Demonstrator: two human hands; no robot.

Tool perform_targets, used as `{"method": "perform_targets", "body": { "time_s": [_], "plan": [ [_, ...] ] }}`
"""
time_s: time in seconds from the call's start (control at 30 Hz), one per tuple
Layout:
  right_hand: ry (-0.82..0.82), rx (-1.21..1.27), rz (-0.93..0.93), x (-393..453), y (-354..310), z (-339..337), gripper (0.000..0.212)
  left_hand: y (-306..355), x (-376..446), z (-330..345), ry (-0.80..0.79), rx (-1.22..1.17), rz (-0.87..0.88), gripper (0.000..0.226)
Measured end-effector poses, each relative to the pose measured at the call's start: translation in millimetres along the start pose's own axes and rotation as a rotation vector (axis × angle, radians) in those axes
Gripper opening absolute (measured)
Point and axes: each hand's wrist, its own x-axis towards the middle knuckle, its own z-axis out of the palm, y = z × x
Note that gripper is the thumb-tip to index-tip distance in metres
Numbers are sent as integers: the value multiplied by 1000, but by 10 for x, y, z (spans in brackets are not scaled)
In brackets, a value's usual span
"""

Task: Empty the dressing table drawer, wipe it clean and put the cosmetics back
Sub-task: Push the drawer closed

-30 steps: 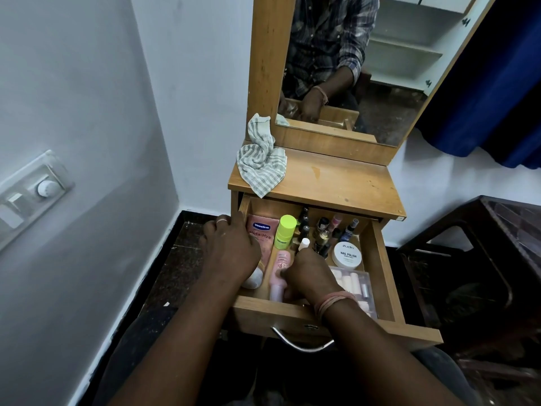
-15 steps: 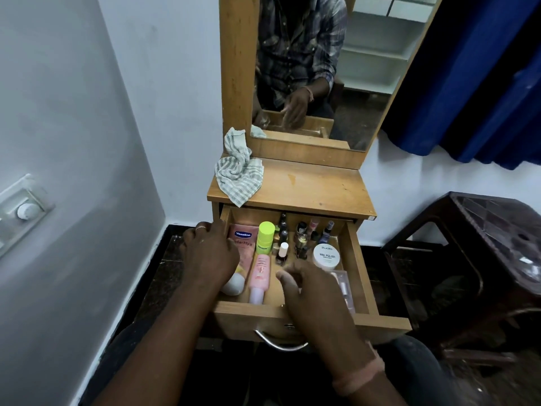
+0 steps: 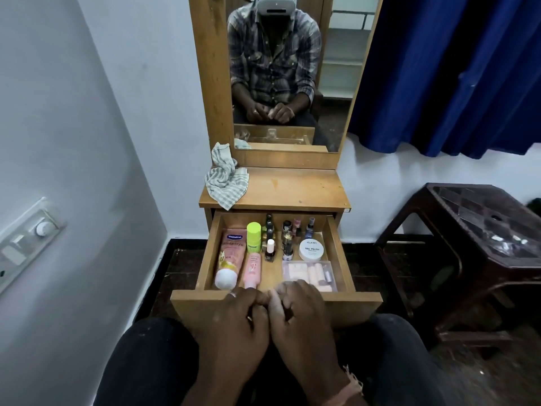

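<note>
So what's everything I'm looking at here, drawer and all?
Drawer: one, wooden, pulled open.
Vaseline tube: one, pink, drawer's left.
Green-capped bottle: one, beside the tube.
Pink bottle: one, lying below it.
Nail polish bottles: several, dark, at back.
Round jar: one, white, right.
Clear box: one, front right.
Checked cloth: one, grey-white, on tabletop.
Mirror: one, above.
Curtain: blue, right.
Stool: dark, right.
Left hand, right hand: together at drawer's front edge.
</note>
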Motion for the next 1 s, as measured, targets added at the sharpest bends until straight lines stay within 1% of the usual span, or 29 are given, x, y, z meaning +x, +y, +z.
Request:
{"method": "perform_targets", "body": {
  "time_s": [0.07,0.13,0.2,0.3,0.4,0.47,0.57,0.63,0.73,0.83,1.0],
  "plan": [
    [-79,-12,88,-105,30,-8,20,-48,-69,50,-105,104,-16,23],
    [-151,-31,120,-187,119,13,23,-117,-80,80,-186,200,-27,24],
    [-218,-57,139,-223,197,25,22,-172,-98,106,-224,234,-28,25],
    [-318,-92,136,-250,256,53,17,-220,-136,158,-250,250,30,25],
    [-385,-85,170,-251,272,83,19,-259,-135,207,-269,262,88,26],
    [-389,-64,181,-241,285,94,19,-284,-106,233,-284,261,93,26],
    [-378,-21,167,-194,316,115,13,-304,-10,242,-296,231,73,25],
    [-394,12,150,-114,366,141,14,-317,90,246,-311,197,77,26],
    [-419,-15,106,63,463,223,5,-349,279,298,-300,198,102,29],
    [-377,-19,91,221,533,316,9,-395,484,380,-305,202,120,27],
    [-367,16,54,523,701,485,28,-551,826,544,-274,226,170,23]
  ]
}}
